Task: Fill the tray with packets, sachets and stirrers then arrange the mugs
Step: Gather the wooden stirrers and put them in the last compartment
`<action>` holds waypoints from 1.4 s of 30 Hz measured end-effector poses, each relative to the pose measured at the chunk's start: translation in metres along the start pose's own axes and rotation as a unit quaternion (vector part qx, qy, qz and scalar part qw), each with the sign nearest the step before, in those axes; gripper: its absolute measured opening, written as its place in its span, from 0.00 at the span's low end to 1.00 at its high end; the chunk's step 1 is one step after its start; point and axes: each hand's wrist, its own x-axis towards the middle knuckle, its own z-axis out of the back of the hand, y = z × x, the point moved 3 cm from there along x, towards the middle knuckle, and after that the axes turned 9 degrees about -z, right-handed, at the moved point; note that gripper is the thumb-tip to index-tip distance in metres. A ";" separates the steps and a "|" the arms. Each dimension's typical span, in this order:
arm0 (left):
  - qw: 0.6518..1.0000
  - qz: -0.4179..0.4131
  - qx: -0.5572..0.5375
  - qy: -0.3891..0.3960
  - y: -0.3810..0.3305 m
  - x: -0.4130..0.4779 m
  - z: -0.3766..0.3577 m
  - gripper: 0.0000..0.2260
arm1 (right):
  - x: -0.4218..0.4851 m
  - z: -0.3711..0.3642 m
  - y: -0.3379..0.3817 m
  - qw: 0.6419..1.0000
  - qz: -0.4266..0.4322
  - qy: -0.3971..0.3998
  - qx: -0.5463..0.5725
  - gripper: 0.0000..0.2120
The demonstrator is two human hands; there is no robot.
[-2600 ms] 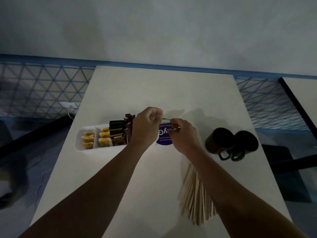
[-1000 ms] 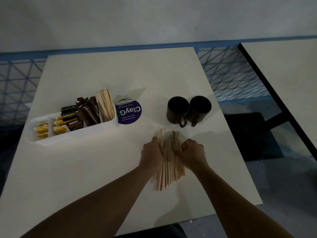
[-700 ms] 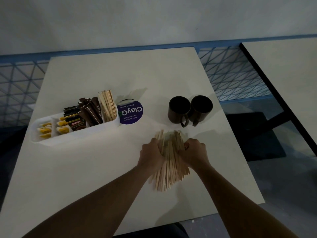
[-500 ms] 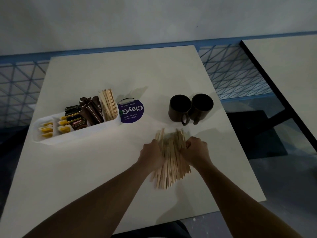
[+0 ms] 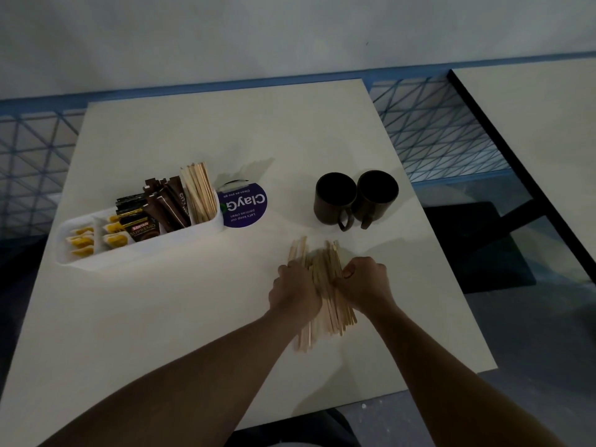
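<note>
A pile of loose wooden stirrers (image 5: 324,279) lies on the white table (image 5: 193,317). My left hand (image 5: 295,290) and my right hand (image 5: 362,283) curl around the pile from either side and grip it. To the left stands a white tray (image 5: 80,259) holding yellow sachets (image 5: 96,240), dark coffee packets (image 5: 154,214) and upright stirrers (image 5: 200,193) in its right end. Two dark mugs (image 5: 354,196) sit side by side behind my right hand, handles toward me.
A round purple sticker or lid (image 5: 243,204) lies right of the tray. The table's right edge (image 5: 451,269) drops to a dark floor. A second table (image 5: 532,140) stands at the far right. A blue mesh fence (image 5: 435,124) runs behind.
Both hands left the tray, where stirrers now stand upright, and came down to the loose pile. In the last second they squeezed the stirrers closer together.
</note>
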 end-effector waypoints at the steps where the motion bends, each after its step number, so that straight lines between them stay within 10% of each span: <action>1: 1.000 -0.007 0.007 0.000 0.000 0.000 0.001 0.14 | 0.000 0.000 0.000 1.000 0.001 0.004 0.001 0.07; 29: 0.991 0.003 -0.131 0.004 0.028 0.020 0.049 0.06 | -0.001 0.009 0.025 0.999 0.040 -0.014 0.005 0.09; 42: 0.923 0.009 -0.384 -0.031 0.037 0.042 0.104 0.07 | -0.004 -0.010 0.100 0.985 0.068 0.094 0.126 0.10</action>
